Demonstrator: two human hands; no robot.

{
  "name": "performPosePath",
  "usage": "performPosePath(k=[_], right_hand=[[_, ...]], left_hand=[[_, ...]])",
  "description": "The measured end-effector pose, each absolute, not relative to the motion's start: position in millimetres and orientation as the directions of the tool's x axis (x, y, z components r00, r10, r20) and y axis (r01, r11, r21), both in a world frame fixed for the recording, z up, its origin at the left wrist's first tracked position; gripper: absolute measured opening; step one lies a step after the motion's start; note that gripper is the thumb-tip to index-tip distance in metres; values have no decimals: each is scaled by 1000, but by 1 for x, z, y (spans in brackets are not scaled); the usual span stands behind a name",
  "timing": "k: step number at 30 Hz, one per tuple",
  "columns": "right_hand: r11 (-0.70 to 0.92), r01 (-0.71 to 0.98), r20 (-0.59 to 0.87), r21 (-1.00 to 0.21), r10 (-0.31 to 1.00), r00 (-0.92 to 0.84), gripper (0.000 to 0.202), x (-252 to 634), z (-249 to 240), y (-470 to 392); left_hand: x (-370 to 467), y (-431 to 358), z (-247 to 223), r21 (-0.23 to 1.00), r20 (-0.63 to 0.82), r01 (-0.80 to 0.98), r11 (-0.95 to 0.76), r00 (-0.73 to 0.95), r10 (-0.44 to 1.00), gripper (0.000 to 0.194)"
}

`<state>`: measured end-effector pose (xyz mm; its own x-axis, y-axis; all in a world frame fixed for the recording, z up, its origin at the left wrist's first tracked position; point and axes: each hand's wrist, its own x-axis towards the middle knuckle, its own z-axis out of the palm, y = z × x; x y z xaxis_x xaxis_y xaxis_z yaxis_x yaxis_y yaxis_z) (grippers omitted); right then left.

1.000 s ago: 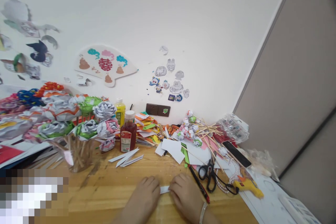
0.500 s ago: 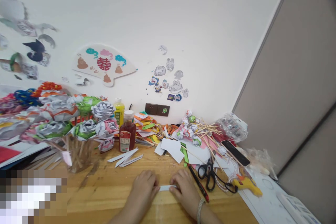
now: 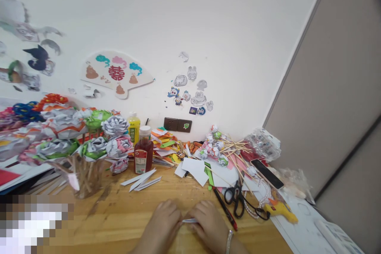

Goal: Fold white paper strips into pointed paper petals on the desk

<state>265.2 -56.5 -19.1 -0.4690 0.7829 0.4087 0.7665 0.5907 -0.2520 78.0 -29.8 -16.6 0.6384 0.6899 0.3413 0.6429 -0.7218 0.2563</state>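
A narrow folded white paper strip (image 3: 189,220) spans the small gap between my hands, low over the wooden table (image 3: 119,218). My left hand (image 3: 165,220) is closed with its fingertips at the strip's left end. Most of the strip's right part is covered by my right hand (image 3: 206,222), whose fingers and thumb pinch it. A beaded bracelet (image 3: 229,241) circles my right wrist. Just right of that hand lie a black and red pen (image 3: 225,208) and black-handled scissors (image 3: 235,198). More folded white strips (image 3: 143,179) rest on the table beyond my left hand.
Paper flowers (image 3: 95,147) stand in a clear container (image 3: 79,190) at left. A red-brown bottle (image 3: 143,152) and a yellow bottle (image 3: 134,127) stand at the back. To the right lie a yellow glue gun (image 3: 281,211), a phone (image 3: 267,173), white paper sheets (image 3: 196,168) and sticks with paper balls (image 3: 222,161).
Both hands have come slightly nearer to me and closer together. Less of the paper strip shows between them, and it now appears thinner and tilted.
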Motion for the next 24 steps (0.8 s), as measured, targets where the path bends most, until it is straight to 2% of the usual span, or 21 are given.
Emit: performPosePath(k=[3,5,8,10,13,19,24], right_hand=[[652,742,441,-154,718,-539,23,267,-23,-58],[683,713,436,-157,696,-571,29,266,-24,-59],[667,696,393,-267,734,-553,29,264,-21,-62],[588,715,345,-378,806,-481,21,265,-16,-63],[460,736,252,-497,888,-384,11,268,-6,-66],[393,726,136,-564,912,-387,14,273,1,-67],[344,719,100,-605,928,-359,17,282,-3,-64]], left_hand=[[79,-36,-17,269,384,616,-740,636,669,14],[81,-39,-17,287,387,572,-768,664,640,12],[82,-40,-15,275,355,535,-799,716,601,18],[81,-39,-12,280,327,580,-765,692,644,24],[80,-38,-7,349,269,626,-697,646,715,25],[77,-39,-4,442,187,638,-631,622,760,24],[73,-37,-4,505,153,632,-587,604,782,27]])
